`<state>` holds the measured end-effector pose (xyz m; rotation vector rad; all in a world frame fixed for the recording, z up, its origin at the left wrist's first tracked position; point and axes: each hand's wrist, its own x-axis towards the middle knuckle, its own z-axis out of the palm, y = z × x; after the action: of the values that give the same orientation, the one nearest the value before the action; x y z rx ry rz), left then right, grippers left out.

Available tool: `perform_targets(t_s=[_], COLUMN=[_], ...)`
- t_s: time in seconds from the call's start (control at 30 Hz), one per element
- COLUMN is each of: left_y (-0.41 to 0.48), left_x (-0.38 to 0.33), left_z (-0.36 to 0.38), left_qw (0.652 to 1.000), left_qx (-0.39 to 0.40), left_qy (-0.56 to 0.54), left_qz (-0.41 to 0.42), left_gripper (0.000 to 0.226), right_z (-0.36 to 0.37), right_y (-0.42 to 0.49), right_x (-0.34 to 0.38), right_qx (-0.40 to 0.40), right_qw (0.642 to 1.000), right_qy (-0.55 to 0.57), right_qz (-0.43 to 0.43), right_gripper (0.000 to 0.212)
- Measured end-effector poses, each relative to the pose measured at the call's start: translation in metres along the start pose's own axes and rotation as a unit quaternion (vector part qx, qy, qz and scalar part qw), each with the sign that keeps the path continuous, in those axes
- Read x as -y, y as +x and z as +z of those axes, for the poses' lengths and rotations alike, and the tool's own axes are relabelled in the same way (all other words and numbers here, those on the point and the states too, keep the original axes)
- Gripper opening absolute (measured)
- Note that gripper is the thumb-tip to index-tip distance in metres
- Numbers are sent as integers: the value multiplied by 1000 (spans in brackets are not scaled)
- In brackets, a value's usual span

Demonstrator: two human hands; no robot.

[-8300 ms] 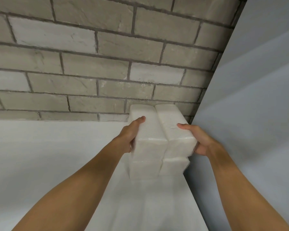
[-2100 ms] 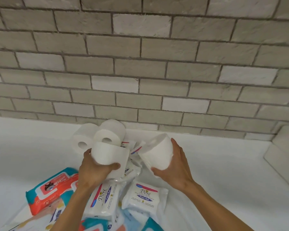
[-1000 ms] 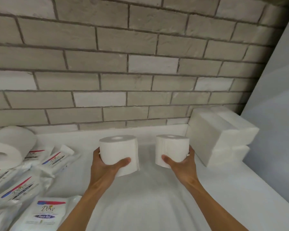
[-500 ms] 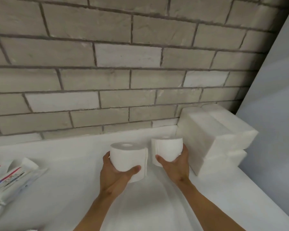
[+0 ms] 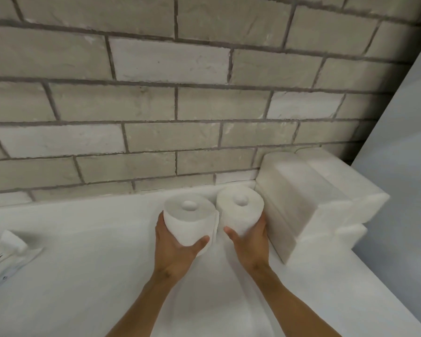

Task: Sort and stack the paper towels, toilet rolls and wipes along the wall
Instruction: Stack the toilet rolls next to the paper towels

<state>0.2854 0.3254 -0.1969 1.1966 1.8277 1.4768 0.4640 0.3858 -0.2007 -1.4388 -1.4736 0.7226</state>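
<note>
While L hand [image 5: 175, 250] grips left roll [image 5: 188, 223], R hand [image 5: 251, 244] grips right roll [image 5: 240, 212] by towels [image 5: 301, 198].

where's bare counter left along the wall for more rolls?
Open: the counter strip under the brick wall, from the wipes pack at the left edge to the left roll in the left hand. Also in front of the paper towel stack. Crowded: the corner, where the right hand holds the right roll close beside that stack.

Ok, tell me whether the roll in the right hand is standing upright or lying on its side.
Upright. The toilet roll in the right hand shows its flat end and core facing up.
</note>
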Motion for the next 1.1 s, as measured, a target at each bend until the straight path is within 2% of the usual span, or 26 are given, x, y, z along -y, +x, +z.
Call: perform_targets(t_s=[0.13, 0.33, 0.7, 0.77, 0.83, 0.93, 1.1], left_y=[3, 5, 13, 11, 7, -4, -32], left_x=[5, -2, -20, -24, -30, -40, -57], left_z=[12, 29, 11, 2, -7, -23, -61], left_qw=[999, 995, 981, 976, 971, 971, 979], left_qx=[35, 55, 125, 141, 147, 142, 119], left_qy=[19, 64, 130, 150, 174, 174, 156], left_qz=[-22, -44, -67, -75, -79, -77, -52], left_gripper=[123, 122, 106, 108, 113, 98, 90], right_z=[-7, -12, -28, -30, -33, -40, -51], right_y=[-3, -2, -7, -9, -14, -25, -58], right_x=[-5, -7, 7, 13, 19, 26, 63], right_qx=[-16, -19, 14, 22, 37, 55, 68], right_qw=[1000, 999, 998, 997, 997, 993, 994], right_qy=[6, -40, -68, -69, -64, -83, -58], right_qz=[-18, 9, 11, 26, 39, 59, 65], right_gripper=[97, 76, 81, 82, 76, 68, 38])
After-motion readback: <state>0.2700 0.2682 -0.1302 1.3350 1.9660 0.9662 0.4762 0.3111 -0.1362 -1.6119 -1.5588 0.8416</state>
